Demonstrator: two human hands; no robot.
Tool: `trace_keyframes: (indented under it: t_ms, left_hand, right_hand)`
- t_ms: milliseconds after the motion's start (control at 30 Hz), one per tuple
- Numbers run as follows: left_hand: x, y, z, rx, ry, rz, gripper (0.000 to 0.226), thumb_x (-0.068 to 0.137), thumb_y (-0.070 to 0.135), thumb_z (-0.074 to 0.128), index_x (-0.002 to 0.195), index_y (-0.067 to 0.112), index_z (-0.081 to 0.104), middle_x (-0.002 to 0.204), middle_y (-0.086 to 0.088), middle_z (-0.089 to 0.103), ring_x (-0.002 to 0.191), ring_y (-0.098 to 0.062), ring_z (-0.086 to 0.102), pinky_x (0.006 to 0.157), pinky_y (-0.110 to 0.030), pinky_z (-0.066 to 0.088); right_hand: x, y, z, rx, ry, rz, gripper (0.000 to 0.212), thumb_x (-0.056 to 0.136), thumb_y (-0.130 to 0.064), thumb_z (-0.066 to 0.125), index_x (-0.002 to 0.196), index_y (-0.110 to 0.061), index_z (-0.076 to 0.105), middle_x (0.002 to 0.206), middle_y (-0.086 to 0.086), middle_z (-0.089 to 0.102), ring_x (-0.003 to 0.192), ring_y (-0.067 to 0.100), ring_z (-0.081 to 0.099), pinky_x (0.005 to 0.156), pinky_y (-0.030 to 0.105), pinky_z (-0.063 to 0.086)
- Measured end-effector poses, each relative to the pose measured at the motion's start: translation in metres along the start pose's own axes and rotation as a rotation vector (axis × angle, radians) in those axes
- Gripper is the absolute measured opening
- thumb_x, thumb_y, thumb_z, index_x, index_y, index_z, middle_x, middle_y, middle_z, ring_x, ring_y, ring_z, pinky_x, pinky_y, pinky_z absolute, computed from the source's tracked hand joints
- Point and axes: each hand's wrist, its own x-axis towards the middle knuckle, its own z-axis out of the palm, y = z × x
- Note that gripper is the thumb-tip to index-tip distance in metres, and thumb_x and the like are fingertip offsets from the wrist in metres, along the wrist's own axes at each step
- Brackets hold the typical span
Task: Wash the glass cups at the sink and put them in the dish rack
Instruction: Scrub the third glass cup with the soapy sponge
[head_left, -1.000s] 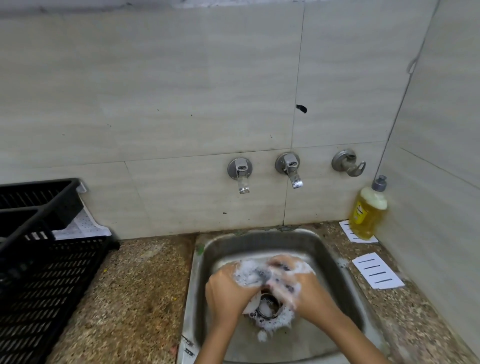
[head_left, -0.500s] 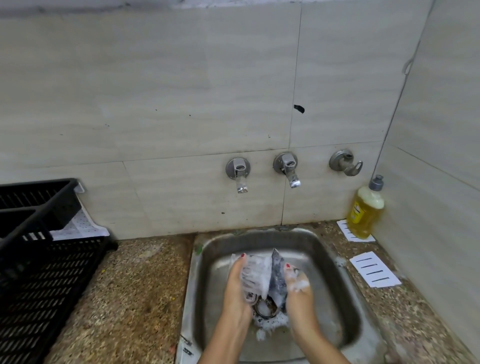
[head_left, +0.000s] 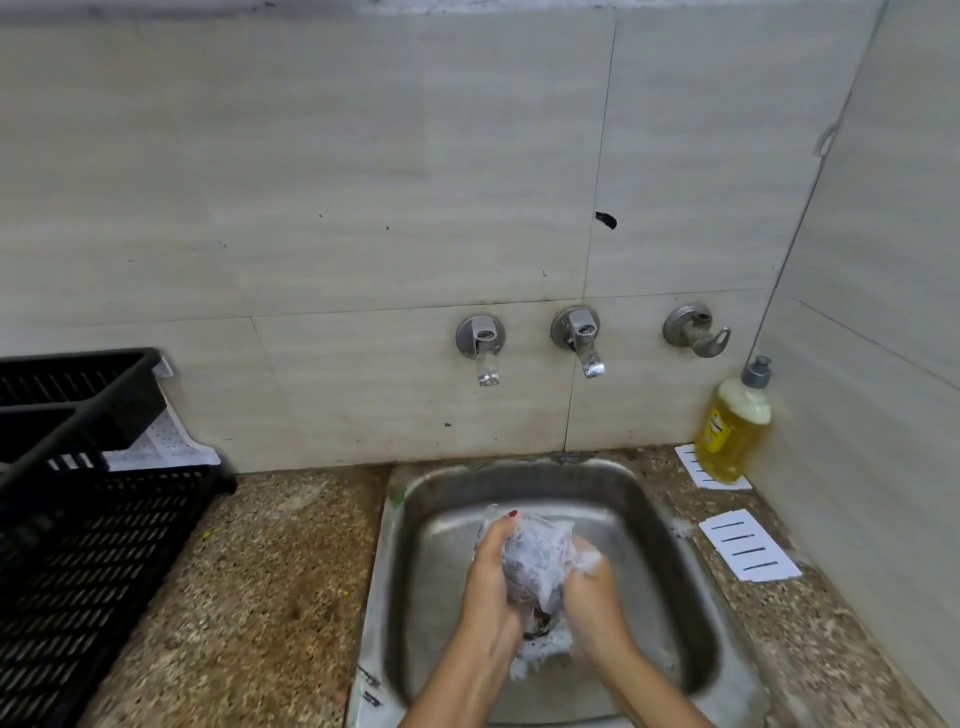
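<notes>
Over the steel sink both my hands hold one soapy glass cup, its clear wall smeared with white foam. My left hand wraps the cup's left side, fingers curled over its top. From the right, my right hand grips it, foam on the knuckles. Whether that hand also holds a sponge is hidden. Foam lies on the sink floor under the hands. The black plastic dish rack stands on the counter at the far left.
Two taps and a valve stick out of the tiled wall above the sink; no water is running. A yellow soap bottle stands in the right corner, white cards beside it. A speckled stone counter lies between rack and sink.
The hands have turned the cup: first both were cupped over it low in the basin, then it was raised between them, now it is gripped from both sides.
</notes>
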Motion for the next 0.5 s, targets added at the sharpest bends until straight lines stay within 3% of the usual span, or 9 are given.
trace_keyframes:
  t_ms: [67,167,233,300,367,433,500]
  left_hand:
    - [0.000,0.006,0.002,-0.046,-0.011,-0.002,0.019,0.080,0.020,0.060,0.079,0.002,0.065,0.070,-0.018,0.066,0.067,-0.032,0.064,0.066,-0.036,0.053]
    - [0.000,0.012,0.007,-0.097,-0.023,-0.029,0.042,0.084,0.025,0.054,0.050,0.004,0.066,0.057,-0.017,0.062,0.050,-0.029,0.062,0.062,-0.033,0.049]
    - [-0.003,0.011,0.010,-0.122,-0.047,-0.057,0.036,0.082,0.027,0.055,0.055,0.005,0.064,0.055,-0.015,0.061,0.047,-0.027,0.061,0.057,-0.029,0.050]
    - [-0.002,0.011,0.012,-0.167,-0.060,-0.026,0.010,0.076,0.019,0.059,0.072,0.010,0.058,0.058,-0.012,0.060,0.049,-0.026,0.061,0.053,-0.030,0.053]
    - [0.003,0.009,0.012,-0.222,-0.076,0.047,0.010,0.078,0.007,0.056,0.083,0.015,0.053,0.055,-0.010,0.059,0.048,-0.023,0.060,0.050,-0.029,0.054]
    - [0.003,0.009,0.009,-0.154,-0.149,0.103,0.024,0.068,0.006,0.065,0.087,0.012,0.053,0.056,-0.008,0.060,0.049,-0.020,0.061,0.051,-0.027,0.054]
    - [0.000,0.013,0.001,-0.057,-0.260,0.118,0.055,0.035,0.010,0.078,0.085,0.004,0.055,0.067,-0.011,0.063,0.060,-0.022,0.063,0.057,-0.031,0.055]
  right_hand:
    - [0.000,0.006,-0.006,-0.130,-0.130,-0.153,0.024,0.090,0.000,0.044,0.105,-0.003,0.063,0.092,0.003,0.070,0.082,0.007,0.067,0.071,0.017,0.052]
    - [0.008,0.009,-0.021,-0.654,-0.336,-0.507,0.036,0.084,-0.031,0.046,0.116,-0.020,0.058,0.115,-0.005,0.061,0.107,0.004,0.056,0.092,0.018,0.045]
    - [0.017,0.007,-0.028,-0.915,-0.386,-0.701,0.037,0.086,-0.027,0.045,0.120,-0.019,0.057,0.118,-0.003,0.061,0.109,0.007,0.054,0.093,0.018,0.043]
    - [0.019,0.005,-0.029,-0.903,-0.320,-0.809,0.032,0.085,-0.019,0.046,0.112,-0.013,0.062,0.108,0.003,0.066,0.099,0.010,0.056,0.087,0.011,0.042]
    - [0.005,0.003,-0.016,-0.656,-0.122,-0.681,0.021,0.082,-0.010,0.048,0.091,-0.014,0.066,0.086,0.001,0.070,0.081,0.004,0.061,0.073,0.005,0.043]
    - [-0.003,0.006,0.003,-0.130,0.065,-0.211,0.025,0.085,0.002,0.048,0.079,-0.014,0.065,0.066,0.000,0.065,0.055,0.007,0.060,0.050,0.017,0.046]
    - [-0.002,0.009,0.010,0.399,0.093,0.241,0.025,0.090,0.000,0.042,0.088,0.002,0.067,0.069,0.016,0.064,0.052,0.024,0.059,0.042,0.023,0.043]
